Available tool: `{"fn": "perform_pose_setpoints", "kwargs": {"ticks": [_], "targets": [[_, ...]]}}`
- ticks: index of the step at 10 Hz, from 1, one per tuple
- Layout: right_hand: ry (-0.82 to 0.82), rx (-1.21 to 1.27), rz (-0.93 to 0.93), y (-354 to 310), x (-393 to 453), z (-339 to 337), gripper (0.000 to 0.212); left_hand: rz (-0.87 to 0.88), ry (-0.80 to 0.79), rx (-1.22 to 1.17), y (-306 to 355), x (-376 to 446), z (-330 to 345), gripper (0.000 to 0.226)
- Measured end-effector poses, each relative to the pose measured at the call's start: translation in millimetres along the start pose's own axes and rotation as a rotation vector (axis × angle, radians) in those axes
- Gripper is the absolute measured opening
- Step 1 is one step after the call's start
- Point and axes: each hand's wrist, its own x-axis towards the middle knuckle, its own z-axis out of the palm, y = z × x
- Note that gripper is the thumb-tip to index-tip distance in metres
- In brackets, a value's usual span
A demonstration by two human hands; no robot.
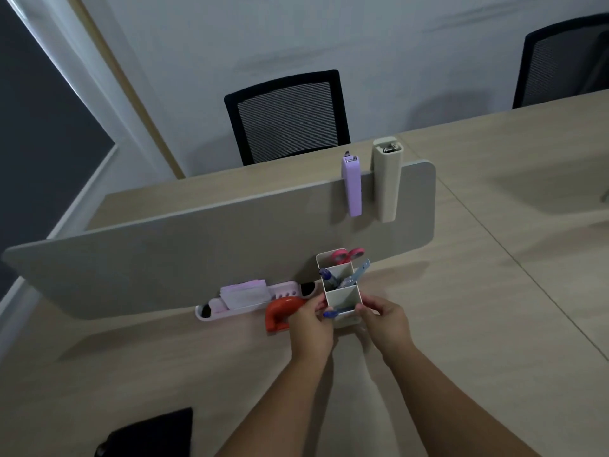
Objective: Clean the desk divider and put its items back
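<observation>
A grey desk divider (197, 245) stands across the wooden desk. My left hand (311, 324) and my right hand (385, 319) grip the two sides of a white pen holder (342, 300) with three compartments, just in front of the divider. It holds pink scissors (347, 254), a blue pen (329, 277) and a blue ruler-like piece (359, 272). A blue pen (334, 313) lies across its near edge between my fingers. A purple stapler (352, 186) and a beige holder (386, 183) hang on the divider's top edge.
A long pale tray (280, 290) with pink notes (244, 293) lies at the divider's foot. An orange handled tool (280, 313) sits left of my left hand. A black object (148, 433) lies at the near left. Two black mesh chairs (286, 117) stand behind the desk.
</observation>
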Motion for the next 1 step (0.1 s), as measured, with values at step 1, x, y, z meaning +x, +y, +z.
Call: {"fn": "perform_pose_setpoints", "kwargs": {"ticks": [1], "targets": [[0.002, 0.006, 0.033, 0.7, -1.1, -0.3, 0.022, -0.042, 0.014, -0.063, 1.9, -3.6, 1.5, 0.056]]}}
